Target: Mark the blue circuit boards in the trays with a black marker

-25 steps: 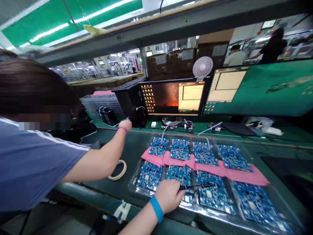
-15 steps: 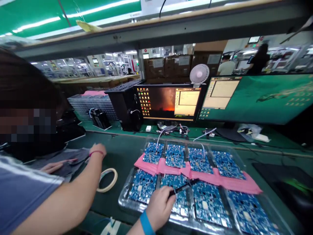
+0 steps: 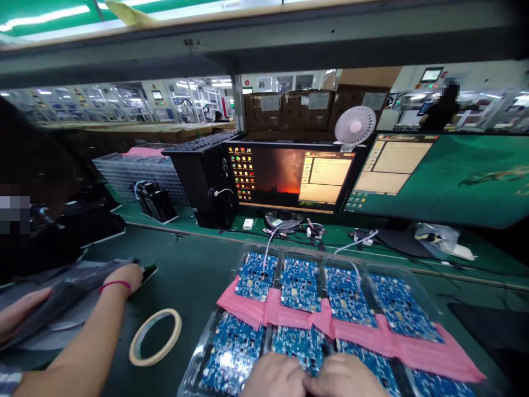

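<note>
Hands met at the bottom edge of the head view, the left hand (image 3: 275, 376) and right hand (image 3: 345, 376) touching each other, knuckles up over blue circuit boards (image 3: 300, 284) in a clear tray (image 3: 194, 364); whether they gripped anything could not be told. Pink foam (image 3: 372, 336) lay across the tray between its two rows. Beside it sat a tape ring (image 3: 155, 337), near a co-worker's hand (image 3: 126, 275) resting on grey bags (image 3: 61, 300)

We look from a single head-worn camera, forward and down across the green surface (image 3: 194, 275). It sits close above our own hands at the bottom edge and faces the monitors (image 3: 289, 176) well beyond.
</note>
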Demonstrator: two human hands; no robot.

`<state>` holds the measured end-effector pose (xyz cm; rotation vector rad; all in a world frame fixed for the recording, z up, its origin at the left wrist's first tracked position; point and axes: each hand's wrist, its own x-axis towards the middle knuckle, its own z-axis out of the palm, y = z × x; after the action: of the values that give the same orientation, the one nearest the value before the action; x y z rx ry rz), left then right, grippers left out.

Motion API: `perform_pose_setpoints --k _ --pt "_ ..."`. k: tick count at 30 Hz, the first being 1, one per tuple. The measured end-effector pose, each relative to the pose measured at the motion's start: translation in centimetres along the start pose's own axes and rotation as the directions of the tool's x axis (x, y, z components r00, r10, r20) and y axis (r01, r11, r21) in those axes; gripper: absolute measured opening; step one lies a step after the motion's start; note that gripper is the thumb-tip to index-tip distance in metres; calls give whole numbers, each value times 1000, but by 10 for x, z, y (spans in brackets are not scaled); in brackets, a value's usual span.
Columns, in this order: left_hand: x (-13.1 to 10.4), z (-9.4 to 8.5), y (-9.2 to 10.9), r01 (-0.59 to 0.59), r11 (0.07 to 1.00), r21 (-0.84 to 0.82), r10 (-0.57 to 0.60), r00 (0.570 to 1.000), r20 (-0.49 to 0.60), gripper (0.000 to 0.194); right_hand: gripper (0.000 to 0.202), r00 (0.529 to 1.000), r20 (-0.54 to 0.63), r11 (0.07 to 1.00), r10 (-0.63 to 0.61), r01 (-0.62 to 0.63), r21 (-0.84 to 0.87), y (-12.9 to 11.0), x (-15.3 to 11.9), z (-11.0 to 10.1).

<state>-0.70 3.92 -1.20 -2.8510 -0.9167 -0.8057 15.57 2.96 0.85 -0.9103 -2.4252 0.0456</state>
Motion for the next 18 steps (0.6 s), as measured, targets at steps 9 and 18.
perform_pose_setpoints --k 9,18 --pt "18 -27 -26 10 993 -114 -11 1000 -7 65 55 986 156 994 -58 43 98 9 26 -2" --pt "18 -55 -57 219 965 -146 -205 973 106 57 47 990 136 953 -37 -6 304 13 56 -15"
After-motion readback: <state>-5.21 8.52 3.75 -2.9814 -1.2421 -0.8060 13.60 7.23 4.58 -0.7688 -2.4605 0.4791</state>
